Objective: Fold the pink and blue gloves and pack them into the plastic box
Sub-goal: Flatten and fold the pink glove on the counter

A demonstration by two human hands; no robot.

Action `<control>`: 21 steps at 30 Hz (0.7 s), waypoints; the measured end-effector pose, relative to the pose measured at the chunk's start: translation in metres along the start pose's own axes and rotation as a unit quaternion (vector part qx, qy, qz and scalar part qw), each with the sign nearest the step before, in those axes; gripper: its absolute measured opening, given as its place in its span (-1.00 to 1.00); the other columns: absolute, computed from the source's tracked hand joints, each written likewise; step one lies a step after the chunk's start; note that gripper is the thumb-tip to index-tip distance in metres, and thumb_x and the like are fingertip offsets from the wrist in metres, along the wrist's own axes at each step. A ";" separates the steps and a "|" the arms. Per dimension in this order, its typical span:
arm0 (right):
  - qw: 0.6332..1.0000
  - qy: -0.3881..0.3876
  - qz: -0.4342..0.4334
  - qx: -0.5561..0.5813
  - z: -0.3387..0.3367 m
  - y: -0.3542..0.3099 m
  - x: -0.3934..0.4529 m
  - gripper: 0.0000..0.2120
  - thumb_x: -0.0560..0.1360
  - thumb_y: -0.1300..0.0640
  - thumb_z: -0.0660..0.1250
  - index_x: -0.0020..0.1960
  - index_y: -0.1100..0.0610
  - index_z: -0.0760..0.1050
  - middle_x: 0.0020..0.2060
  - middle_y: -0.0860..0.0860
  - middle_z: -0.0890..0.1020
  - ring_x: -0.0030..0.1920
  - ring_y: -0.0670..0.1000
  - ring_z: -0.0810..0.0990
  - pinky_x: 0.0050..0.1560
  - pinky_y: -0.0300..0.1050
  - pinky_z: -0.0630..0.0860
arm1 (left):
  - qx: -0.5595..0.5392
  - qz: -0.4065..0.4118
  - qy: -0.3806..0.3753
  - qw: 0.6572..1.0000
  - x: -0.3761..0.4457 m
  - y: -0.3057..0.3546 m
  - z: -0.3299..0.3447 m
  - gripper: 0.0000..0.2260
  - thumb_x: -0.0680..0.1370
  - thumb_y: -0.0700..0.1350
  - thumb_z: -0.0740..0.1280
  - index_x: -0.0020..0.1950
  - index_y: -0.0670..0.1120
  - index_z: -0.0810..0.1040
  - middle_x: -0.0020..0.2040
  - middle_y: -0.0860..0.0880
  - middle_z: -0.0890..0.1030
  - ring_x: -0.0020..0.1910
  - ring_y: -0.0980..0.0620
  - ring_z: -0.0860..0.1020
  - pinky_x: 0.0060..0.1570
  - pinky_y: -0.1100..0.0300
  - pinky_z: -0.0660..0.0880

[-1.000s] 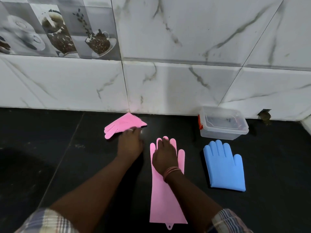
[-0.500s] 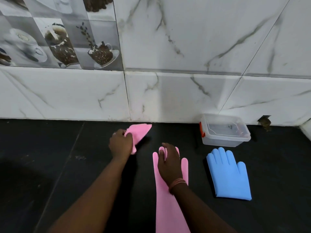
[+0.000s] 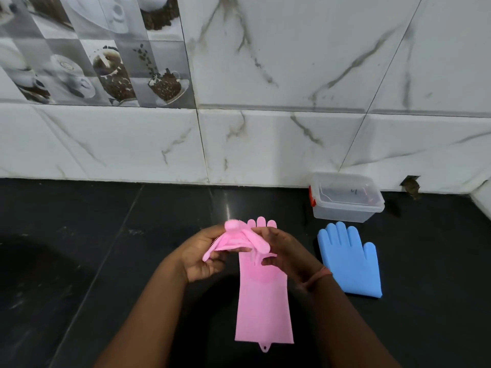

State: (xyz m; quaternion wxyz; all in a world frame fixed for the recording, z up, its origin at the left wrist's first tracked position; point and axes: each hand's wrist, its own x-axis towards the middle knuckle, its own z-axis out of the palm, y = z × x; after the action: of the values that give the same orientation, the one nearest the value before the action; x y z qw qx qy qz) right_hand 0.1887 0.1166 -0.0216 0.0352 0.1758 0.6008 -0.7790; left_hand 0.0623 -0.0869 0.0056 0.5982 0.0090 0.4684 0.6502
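My left hand (image 3: 202, 254) and my right hand (image 3: 285, 253) both grip a crumpled pink glove (image 3: 237, 239), held just above the black counter. Under it a second pink glove (image 3: 261, 301) lies flat and long, fingers toward the wall, its fingertips showing past the held glove. A blue glove (image 3: 350, 258) lies flat to the right, fingers pointing at the wall. Behind it a clear plastic box (image 3: 345, 208) with a red latch stands against the wall; whether a lid covers it I cannot tell.
The black counter (image 3: 93, 248) runs left to right and ends at a white marble-tiled wall (image 3: 265, 142). A small hole in the wall (image 3: 411, 183) shows just right of the box. A white ledge (image 3: 482, 200) closes the far right corner.
My left hand picked the small pink glove off the counter near the wall and brought it toward the middle. My right hand left the flat pink glove and took hold of the lifted one.
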 end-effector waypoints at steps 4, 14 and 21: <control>0.981 -0.088 -0.042 -0.166 -0.025 -0.003 -0.023 -0.37 0.29 -0.26 0.56 0.31 -0.21 0.50 0.40 -0.10 0.45 0.39 -0.06 0.40 0.33 0.00 0.44 | 0.004 -0.053 -0.111 0.992 -0.015 -0.002 -0.001 -0.58 0.57 0.11 0.43 0.06 -0.27 0.69 -0.17 -0.22 0.72 -0.63 0.16 0.48 -0.62 0.38 0.34; 0.998 0.051 0.033 0.006 0.000 0.040 -0.035 -0.57 0.48 -0.27 0.35 0.21 -0.04 0.60 0.12 0.00 0.71 0.13 0.07 0.68 0.00 -0.10 0.65 | -0.069 -0.060 0.071 0.993 0.019 -0.061 -0.002 0.06 0.23 0.67 0.24 0.28 -0.22 0.65 0.10 -0.23 0.67 0.02 -0.19 0.66 0.14 0.02 0.59; 0.975 0.143 0.077 0.149 0.014 0.059 -0.033 -0.36 0.57 -0.29 0.13 0.45 0.14 0.39 0.31 0.19 0.56 0.35 0.21 0.49 0.32 0.15 0.47 | 0.085 0.052 0.149 0.984 0.027 -0.081 0.004 -0.74 0.60 -0.10 0.43 0.23 -0.20 0.62 0.20 -0.24 0.70 0.03 -0.14 0.70 0.08 -0.06 0.62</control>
State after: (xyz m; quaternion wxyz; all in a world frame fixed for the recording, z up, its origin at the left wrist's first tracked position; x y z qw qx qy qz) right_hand 0.2324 0.0816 -0.0623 -0.0179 0.3348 0.4611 -0.8215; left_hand 0.1196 -0.0754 -0.0572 0.4838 -0.0130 0.6047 0.6326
